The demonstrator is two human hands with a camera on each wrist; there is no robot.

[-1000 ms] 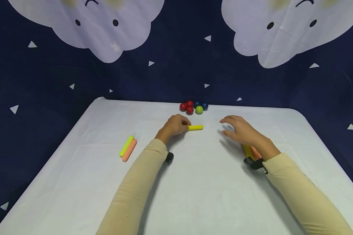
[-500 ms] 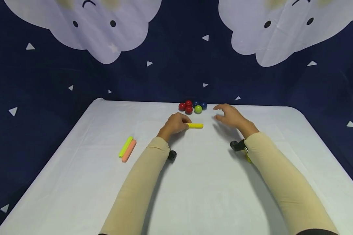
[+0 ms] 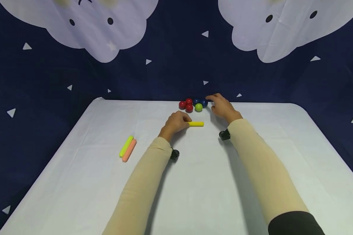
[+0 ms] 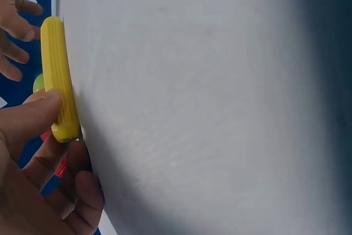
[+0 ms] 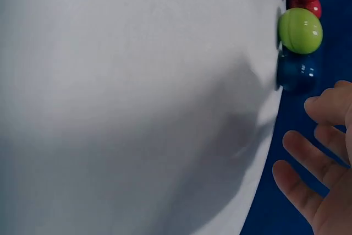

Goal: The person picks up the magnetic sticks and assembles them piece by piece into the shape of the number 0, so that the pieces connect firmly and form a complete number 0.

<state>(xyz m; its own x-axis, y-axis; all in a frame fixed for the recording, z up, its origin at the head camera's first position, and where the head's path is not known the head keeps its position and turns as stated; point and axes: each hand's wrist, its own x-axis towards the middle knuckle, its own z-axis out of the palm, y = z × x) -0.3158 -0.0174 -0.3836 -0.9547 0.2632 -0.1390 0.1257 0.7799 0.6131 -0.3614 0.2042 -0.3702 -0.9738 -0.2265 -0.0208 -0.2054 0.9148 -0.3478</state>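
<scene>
My left hand (image 3: 176, 122) pinches one end of a yellow modelling clay stick (image 3: 196, 124) between thumb and fingers. In the left wrist view the ribbed sides of this yellow stick (image 4: 55, 59) show clearly, and it points toward the right hand. My right hand (image 3: 223, 107) is at the far edge of the table, fingers apart and loosely bent, close to a dark blue ball (image 3: 204, 103). In the right wrist view there is a gap between its fingertips (image 5: 297, 142) and the glossy blue ball (image 5: 297, 72). A green ball (image 3: 198, 107) sits just in front of the blue ones.
Several red balls (image 3: 189, 108) cluster left of the green one, near the back edge. On the left lie a lime clay stick (image 3: 126, 146) and an orange one (image 3: 129, 150), side by side. The white tablecloth (image 3: 200, 182) meets a dark blue backdrop (image 3: 176, 75) behind.
My right hand has moved forward and left to the blue balls. Its arm now covers the yellow and orange sticks that showed on the right. The left hand keeps its pinch, nearly still.
</scene>
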